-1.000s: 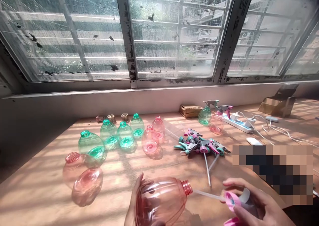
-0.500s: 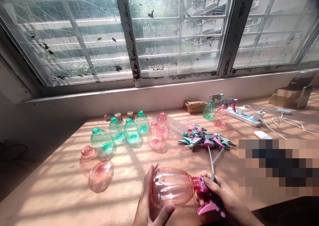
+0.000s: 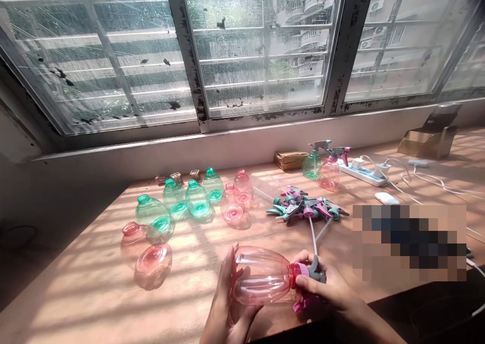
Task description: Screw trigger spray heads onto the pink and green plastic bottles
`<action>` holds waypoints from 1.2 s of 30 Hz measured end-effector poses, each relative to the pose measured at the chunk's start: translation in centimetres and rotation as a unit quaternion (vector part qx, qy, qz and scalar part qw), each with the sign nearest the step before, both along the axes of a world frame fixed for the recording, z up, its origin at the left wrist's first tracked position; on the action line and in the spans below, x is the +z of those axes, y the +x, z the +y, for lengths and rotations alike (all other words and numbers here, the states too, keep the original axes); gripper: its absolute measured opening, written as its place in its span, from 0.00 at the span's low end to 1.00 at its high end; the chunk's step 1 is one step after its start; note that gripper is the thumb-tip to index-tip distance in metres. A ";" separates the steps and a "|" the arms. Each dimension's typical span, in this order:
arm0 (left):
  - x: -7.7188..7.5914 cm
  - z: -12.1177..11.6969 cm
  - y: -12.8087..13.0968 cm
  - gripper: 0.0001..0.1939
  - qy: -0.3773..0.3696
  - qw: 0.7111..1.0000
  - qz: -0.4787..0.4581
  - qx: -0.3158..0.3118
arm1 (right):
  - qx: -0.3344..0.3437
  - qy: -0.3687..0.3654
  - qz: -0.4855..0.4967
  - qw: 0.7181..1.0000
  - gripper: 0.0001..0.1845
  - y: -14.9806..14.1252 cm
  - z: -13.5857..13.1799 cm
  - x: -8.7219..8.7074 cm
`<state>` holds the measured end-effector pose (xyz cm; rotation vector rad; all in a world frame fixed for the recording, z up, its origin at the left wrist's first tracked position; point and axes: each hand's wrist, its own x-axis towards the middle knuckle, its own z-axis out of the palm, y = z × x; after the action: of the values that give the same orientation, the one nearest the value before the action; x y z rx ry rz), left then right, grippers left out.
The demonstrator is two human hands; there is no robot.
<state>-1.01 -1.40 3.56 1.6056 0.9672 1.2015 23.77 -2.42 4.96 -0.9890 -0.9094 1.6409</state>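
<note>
A clear pink bottle (image 3: 261, 278) lies on its side between my hands, above the near edge of the table. My left hand (image 3: 223, 298) is wrapped round its base, the thumb underneath. At the neck, on the right, my right hand (image 3: 335, 291) grips a spray head (image 3: 317, 271) with a grey body and pink collar. The collar sits against the bottle's threaded neck; how far it is screwed on I cannot tell. Its pink trigger hangs below, partly covered by my fingers. Beyond lies a pile of loose pink, green and grey spray heads (image 3: 291, 207), one tube pointing toward me.
Several open green bottles (image 3: 197, 200) and pink bottles (image 3: 146, 250) stand to the left. At the back are two bottles with spray heads (image 3: 329, 175), a brown packet (image 3: 290, 160), a power strip (image 3: 364, 172) with white cables and a white mouse (image 3: 386, 198). A blurred patch covers something at right.
My right hand has turned the spray head, so its pink trigger sits lower and more hidden behind my fingers. The bottle has risen slightly, and my left thumb has moved underneath. The view shifted slightly.
</note>
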 end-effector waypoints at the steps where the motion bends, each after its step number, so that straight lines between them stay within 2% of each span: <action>1: -0.1 0.0 -0.1 0.43 -0.004 1.000 -0.004 -0.004 | -0.003 0.000 -0.003 1.000 0.28 0.0 0.0 0.0; 5: -0.2 0.1 -0.6 0.51 -0.045 0.998 -0.030 -0.036 | -0.007 0.002 -0.008 1.000 0.28 0.0 -0.1 -0.1; 8: -0.2 0.2 -0.8 0.46 -0.061 0.997 -0.014 -0.041 | -0.010 0.003 0.014 1.000 0.28 0.0 -0.1 -0.3; 13: -0.6 0.5 0.0 0.42 -0.019 0.999 -0.009 -0.024 | -0.024 0.029 0.026 0.999 0.27 0.0 0.0 -0.3; 16: -0.6 0.3 0.3 0.38 -0.012 1.000 -0.013 -0.010 | -0.014 0.022 0.014 1.000 0.26 0.0 0.0 -0.1; 19: -0.2 0.2 0.2 0.48 0.007 1.000 0.000 -0.009 | -0.011 0.038 0.014 0.999 0.25 0.0 -0.1 0.0; 21: -0.1 0.3 -0.1 0.51 0.000 1.000 -0.001 -0.021 | -0.011 0.045 0.016 0.999 0.25 0.0 -0.2 0.1; 24: -0.2 0.6 -0.3 0.45 -0.019 1.000 -0.006 -0.022 | -0.016 0.035 0.017 0.999 0.26 0.1 -0.2 0.3; 28: -0.4 0.7 0.1 0.39 0.024 1.000 0.008 0.013 | -0.015 0.026 0.008 1.000 0.27 0.1 -0.2 0.5; 32: 0.9 0.1 0.7 0.42 0.055 0.997 0.053 0.034 | -0.030 0.033 0.023 0.999 0.26 0.1 -0.2 0.6; 34: 2.0 -0.7 0.5 0.43 0.102 0.990 0.079 0.063 | -0.035 0.037 0.041 0.998 0.25 0.1 -0.2 0.4; 36: 3.1 -2.1 0.0 0.39 0.146 0.978 0.098 0.107 | -0.042 0.041 0.055 0.997 0.25 0.1 -0.1 0.1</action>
<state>-1.05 -3.45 6.71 1.9180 1.1545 1.4029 23.91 -2.54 5.04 -0.8606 -0.8434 1.5597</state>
